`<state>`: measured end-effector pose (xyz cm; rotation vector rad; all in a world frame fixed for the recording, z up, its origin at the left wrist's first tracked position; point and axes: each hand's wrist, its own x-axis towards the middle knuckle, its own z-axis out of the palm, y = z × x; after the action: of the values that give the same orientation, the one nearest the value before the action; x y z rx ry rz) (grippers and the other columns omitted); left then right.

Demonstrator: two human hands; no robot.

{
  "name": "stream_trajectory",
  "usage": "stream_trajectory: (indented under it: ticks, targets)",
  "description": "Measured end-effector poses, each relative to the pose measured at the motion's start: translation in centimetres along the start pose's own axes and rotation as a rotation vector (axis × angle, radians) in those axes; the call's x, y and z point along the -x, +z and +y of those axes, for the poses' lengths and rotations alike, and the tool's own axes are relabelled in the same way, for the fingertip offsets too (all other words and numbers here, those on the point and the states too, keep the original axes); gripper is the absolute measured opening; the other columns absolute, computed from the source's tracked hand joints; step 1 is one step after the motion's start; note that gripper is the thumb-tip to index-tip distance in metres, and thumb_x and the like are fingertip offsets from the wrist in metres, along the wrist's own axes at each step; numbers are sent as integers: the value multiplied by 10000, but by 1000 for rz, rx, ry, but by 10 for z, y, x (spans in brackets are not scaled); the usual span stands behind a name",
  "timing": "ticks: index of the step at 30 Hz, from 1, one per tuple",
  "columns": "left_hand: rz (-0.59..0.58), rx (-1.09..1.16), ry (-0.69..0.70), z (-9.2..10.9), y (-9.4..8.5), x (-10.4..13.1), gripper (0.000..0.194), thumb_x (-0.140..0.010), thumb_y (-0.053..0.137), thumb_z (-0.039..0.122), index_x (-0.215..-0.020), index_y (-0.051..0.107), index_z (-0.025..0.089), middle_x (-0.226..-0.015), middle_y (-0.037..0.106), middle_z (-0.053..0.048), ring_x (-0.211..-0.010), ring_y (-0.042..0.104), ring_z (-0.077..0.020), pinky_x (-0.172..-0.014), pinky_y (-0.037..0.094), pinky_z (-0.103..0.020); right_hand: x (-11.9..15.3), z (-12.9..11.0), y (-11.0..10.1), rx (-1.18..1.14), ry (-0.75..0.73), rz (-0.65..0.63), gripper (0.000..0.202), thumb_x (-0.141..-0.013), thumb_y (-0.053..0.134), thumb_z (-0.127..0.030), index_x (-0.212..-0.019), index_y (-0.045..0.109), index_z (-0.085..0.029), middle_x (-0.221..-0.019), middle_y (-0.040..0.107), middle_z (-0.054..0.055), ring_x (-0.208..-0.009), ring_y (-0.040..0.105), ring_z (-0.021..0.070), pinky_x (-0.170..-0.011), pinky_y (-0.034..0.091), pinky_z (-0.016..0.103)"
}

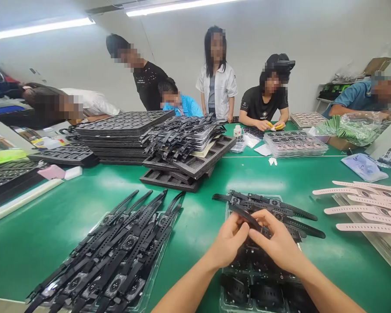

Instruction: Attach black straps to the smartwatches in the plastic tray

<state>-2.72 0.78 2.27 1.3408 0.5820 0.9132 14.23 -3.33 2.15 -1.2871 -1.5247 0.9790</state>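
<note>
My left hand [227, 243] and my right hand [278, 239] are close together, fingers bent around a black smartwatch [246, 216]. Its strap points up and to the left; the fingers hide most of the case. Beneath them is a clear plastic tray [222, 295]. Watches with coiled straps [265, 295] sit in its near compartments, while several watches with straps laid flat [301, 211] cover its far end. Left of my hands, a second clear tray [154, 280] is covered by rows of black watches [128, 243], many with their backs facing up.
Black foam trays [117, 137] stand stacked at the back left, beside more piled watches [182, 134]. Watches with pink straps [368, 206] lie at the right edge. A purple plastic bag [364, 167] rests behind them. Several people are around the green table [195, 243].
</note>
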Motion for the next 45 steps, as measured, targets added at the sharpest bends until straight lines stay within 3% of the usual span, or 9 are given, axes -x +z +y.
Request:
stream_trajectory:
  ticks: [4, 7, 11, 16, 25, 29, 32, 38, 45]
  targets:
    - [21, -151, 82, 1, -8, 0, 523, -850, 722, 430, -1292, 516, 240, -1274, 577, -116, -1057, 571, -225, -905, 493, -356, -4, 7, -1, -210, 38, 177, 240, -857, 702, -446, -902, 640, -219, -889, 679, 26, -850, 636, 218, -781, 505, 314]
    - [23, -273, 24, 2, -12, -5, 522, -794, 743, 256, -1286, 570, 230, -1179, 644, -95, -1066, 582, -233, -960, 470, -380, -7, 9, -6, -351, 98, 241, 321, -813, 750, -505, -908, 649, -216, -869, 687, 23, -807, 656, 213, -754, 523, 304]
    - [118, -274, -51, 3, -12, -10, 300, -807, 683, 235, -1098, 711, 170, -853, 660, -46, -802, 589, -181, -763, 487, -312, -9, 5, -11, -283, 114, 197, 311, -774, 793, -490, -870, 687, -213, -846, 705, 16, -800, 650, 210, -753, 518, 300]
    - [122, -358, -18, 8, -8, -8, 413, -781, 696, 206, -1194, 712, 211, -849, 670, -25, -763, 562, -163, -728, 473, -288, -10, 3, -9, -233, 107, 127, 289, -810, 759, -469, -952, 736, -218, -973, 750, 39, -918, 672, 237, -833, 524, 331]
    - [112, -425, -20, 10, -9, -8, 241, -847, 668, 286, -1051, 734, 177, -750, 644, -10, -705, 561, -149, -656, 457, -251, -6, 8, -3, -219, 61, 207, 326, -846, 721, -525, -924, 698, -210, -896, 721, 43, -864, 666, 227, -788, 545, 311]
    - [95, -466, -36, 11, -12, -9, 251, -834, 691, 291, -1048, 752, 176, -801, 694, -27, -703, 574, -150, -654, 466, -252, -3, 12, -4, -132, -124, 255, 389, -954, 611, -425, -1307, 580, -264, -1150, 674, 85, -919, 646, 208, -848, 555, 344]
    - [51, -519, -37, 13, -12, -8, 235, -823, 702, 265, -1035, 773, 194, -842, 719, -29, -706, 581, -150, -664, 472, -254, -3, 16, -9, 14, -258, 204, 497, -971, 585, -395, -1453, 501, -309, -1085, 693, 66, -855, 650, 203, -803, 567, 342]
    - [24, -493, -24, 13, -8, -7, 242, -824, 703, 265, -1042, 780, 192, -839, 731, -32, -713, 597, -155, -656, 488, -249, -4, 16, -15, 156, -403, 202, 319, -991, 552, -374, -1248, 723, -290, -920, 709, 65, -792, 668, 222, -723, 563, 338]
    - [83, -520, -3, 14, -9, -7, 250, -842, 689, 276, -1065, 781, 211, -868, 749, -35, -697, 611, -151, -627, 493, -245, -4, 4, -18, 157, -316, 170, 246, -1006, 521, -315, -986, 758, -251, -899, 663, 74, -764, 659, 223, -705, 555, 357]
